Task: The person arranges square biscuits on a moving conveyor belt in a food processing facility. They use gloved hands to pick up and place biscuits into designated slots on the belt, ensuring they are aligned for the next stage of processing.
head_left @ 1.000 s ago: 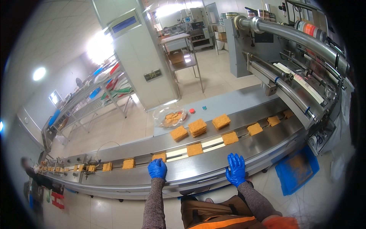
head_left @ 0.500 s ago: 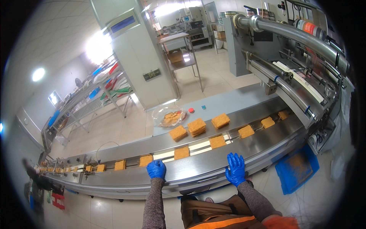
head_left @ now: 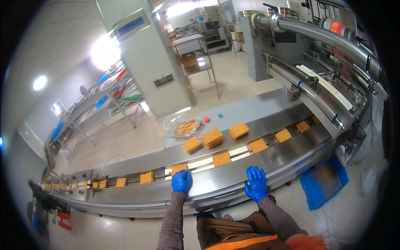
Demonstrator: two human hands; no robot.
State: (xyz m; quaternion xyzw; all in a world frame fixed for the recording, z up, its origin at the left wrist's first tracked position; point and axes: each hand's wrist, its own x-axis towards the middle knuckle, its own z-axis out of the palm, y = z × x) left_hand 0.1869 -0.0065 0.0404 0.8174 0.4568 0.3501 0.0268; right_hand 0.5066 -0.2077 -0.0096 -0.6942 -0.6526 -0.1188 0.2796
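Observation:
My left hand (head_left: 181, 182), in a blue glove, is curled closed on the metal front edge of a long conveyor. Just beyond its knuckles lies a square golden-brown biscuit (head_left: 179, 168), partly covered by the hand; whether the fingers touch it or hold anything is hidden. My right hand (head_left: 256, 184), also blue-gloved, rests flat with fingers stretched on the same front edge, holding nothing. Farther along the track lie another biscuit (head_left: 221, 158) and one (head_left: 258, 145) beyond the right hand. More biscuits sit spaced out along the track to both sides.
On the ledge behind the track stand a tall biscuit stack (head_left: 212, 138), two lower piles, a clear bag (head_left: 182, 126) of broken pieces and a red cap (head_left: 206, 119). Machine rollers (head_left: 308, 91) rise at the right. A blue tray (head_left: 324, 183) with crumbs lies on the floor.
The biscuits on the track have shifted to the right. My left hand has slid a little right, still curled, beside the same biscuit. My right hand stays nearly in place.

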